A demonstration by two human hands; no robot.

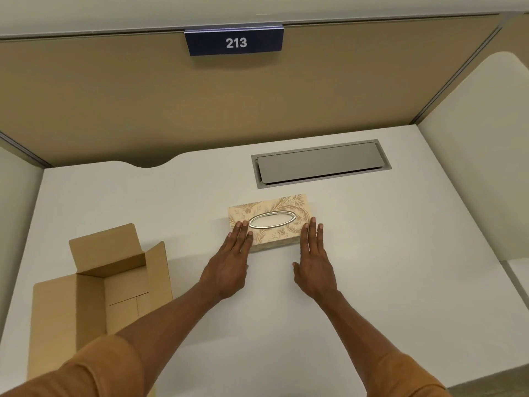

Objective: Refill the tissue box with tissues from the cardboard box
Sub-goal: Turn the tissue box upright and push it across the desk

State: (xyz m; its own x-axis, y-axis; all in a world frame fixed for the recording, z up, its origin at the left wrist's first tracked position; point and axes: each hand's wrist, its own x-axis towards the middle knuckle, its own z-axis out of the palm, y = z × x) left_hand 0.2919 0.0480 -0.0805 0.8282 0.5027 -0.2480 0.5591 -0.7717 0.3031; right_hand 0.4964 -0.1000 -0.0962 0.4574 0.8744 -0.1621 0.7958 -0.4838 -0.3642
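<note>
A white surface [372,267] stands inside tan partition walls, with a sign [234,42] reading 213 and a grey hatch [320,163] at the back. The tissue box [269,222] lies at the middle. The left hand [229,267] rests flat on its left end, the right hand [313,262] against its right end; each grip is released, fingers straight. The cardboard box [100,287] stands open to the left, well apart.
</note>
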